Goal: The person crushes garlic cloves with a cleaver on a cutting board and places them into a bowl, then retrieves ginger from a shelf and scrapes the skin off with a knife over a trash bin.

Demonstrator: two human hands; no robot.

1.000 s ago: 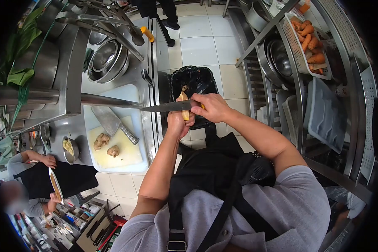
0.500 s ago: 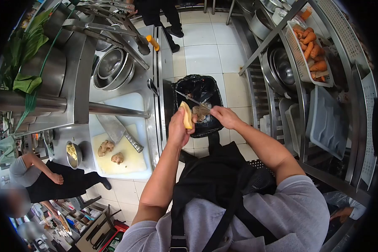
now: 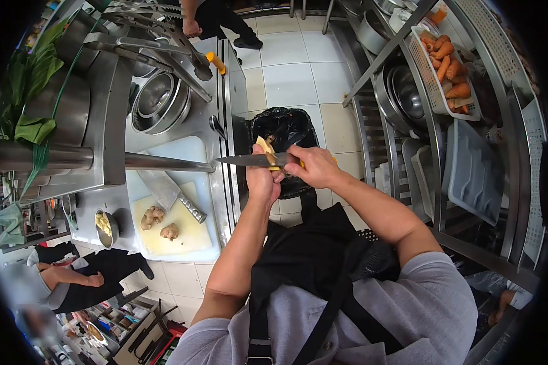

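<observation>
My left hand (image 3: 263, 184) is closed around a piece of ginger (image 3: 264, 145) whose visible side is pale yellow and peeled. In my right hand (image 3: 315, 166) is a knife (image 3: 245, 160), its blade lying across the ginger and pointing left. Part of the ginger is hidden behind blade and fingers. Both hands are above a bin lined with a black bag (image 3: 309, 129), with scraps inside. To the left, two unpeeled ginger pieces (image 3: 170, 232) and a cleaver (image 3: 164, 190) lie on a cutting board (image 3: 186, 243). A small metal bowl (image 3: 106, 237) holds pale yellow pieces.
Nested metal bowls (image 3: 159, 102) stand on the steel counter (image 3: 216, 182), beneath a shelf with hanging tongs (image 3: 128, 44). On the right is a rack with a basket of carrots (image 3: 450, 67) and a plastic tray (image 3: 478, 176). Other people stand at the far end and lower left.
The knife has swung from pointing up-left over the bin to lying level across the ginger. My right hand has moved left, nearer my left hand. A person at the lower left has shifted.
</observation>
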